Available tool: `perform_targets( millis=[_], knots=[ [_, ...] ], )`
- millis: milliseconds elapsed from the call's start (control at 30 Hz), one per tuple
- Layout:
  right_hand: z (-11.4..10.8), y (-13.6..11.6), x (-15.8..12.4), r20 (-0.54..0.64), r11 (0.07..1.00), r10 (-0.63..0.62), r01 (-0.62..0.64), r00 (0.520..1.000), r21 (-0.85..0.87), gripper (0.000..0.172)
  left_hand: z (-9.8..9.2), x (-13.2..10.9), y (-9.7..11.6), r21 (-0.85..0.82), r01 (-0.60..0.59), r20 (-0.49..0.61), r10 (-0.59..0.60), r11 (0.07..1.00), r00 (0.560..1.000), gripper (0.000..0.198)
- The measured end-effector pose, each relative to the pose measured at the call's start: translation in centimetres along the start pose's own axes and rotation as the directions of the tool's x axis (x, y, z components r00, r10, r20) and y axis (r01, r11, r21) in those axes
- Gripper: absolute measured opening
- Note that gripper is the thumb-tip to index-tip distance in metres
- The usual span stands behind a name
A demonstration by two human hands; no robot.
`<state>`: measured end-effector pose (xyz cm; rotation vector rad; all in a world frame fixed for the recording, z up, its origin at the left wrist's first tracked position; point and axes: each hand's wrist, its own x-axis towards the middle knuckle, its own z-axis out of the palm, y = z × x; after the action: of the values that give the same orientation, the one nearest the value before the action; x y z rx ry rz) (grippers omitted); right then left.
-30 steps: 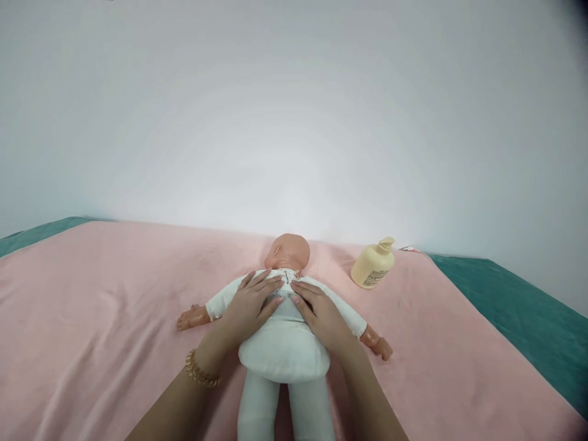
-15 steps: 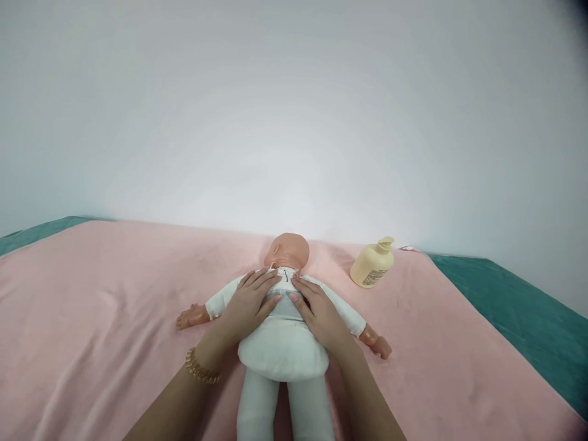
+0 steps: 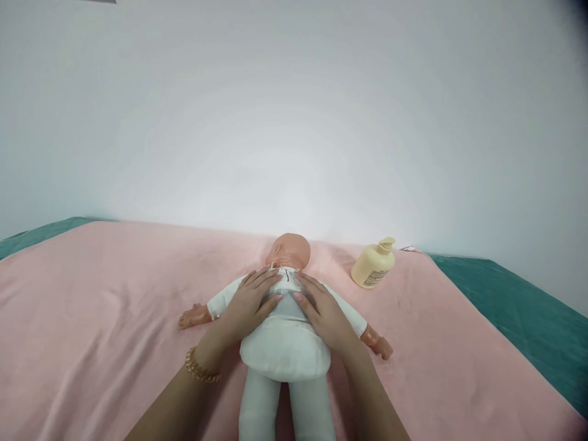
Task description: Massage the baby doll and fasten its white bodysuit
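A baby doll [image 3: 285, 352] with a white cloth body lies face down, its bare head at the far end and its arms spread to both sides. My left hand [image 3: 250, 303] rests flat on the left of the doll's upper back, fingers stretched toward the neck. On the right of the upper back lies my right hand [image 3: 325, 309], also with fingers extended. A narrow strip of white cloth with a short dark red mark shows between the hands. The doll's feet are out of the frame.
A pink blanket [image 3: 114, 294] lies under the doll, over a green surface [image 3: 519, 306] that shows at both sides. To the right of the doll's head stands a cream pump bottle [image 3: 371, 267]. A pale wall [image 3: 294, 122] rises behind.
My right hand has slid slightly to the right, widening the gap between the hands. My left hand stays in nearly the same place. The view has shifted a little.
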<state>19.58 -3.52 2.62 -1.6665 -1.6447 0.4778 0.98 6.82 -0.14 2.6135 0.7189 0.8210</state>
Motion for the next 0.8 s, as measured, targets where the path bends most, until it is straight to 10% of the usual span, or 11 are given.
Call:
perform_targets(
  millis=[267,567,800],
  knots=[
    [-3.6,-3.1,-2.1,0.249,0.991,0.131,-0.125,0.96,-0.037,0.074,-3.6,-0.3,3.2,-0.052,-0.112,0.234,0.121,0.992,0.965,0.054],
    [-2.6,-3.0,-3.0,0.446,0.99,0.132,-0.094,0.885,-0.108,0.106,-4.4,-0.7,4.3,-0.151,-0.144,0.386,0.192,0.978,0.902,0.083],
    [-3.2,-4.2,-3.8,0.353,0.973,0.176,-0.108,0.919,-0.204,0.096,-5.7,-0.8,5.2,-0.065,-0.096,0.444,0.115,0.993,0.888,0.072]
  ],
)
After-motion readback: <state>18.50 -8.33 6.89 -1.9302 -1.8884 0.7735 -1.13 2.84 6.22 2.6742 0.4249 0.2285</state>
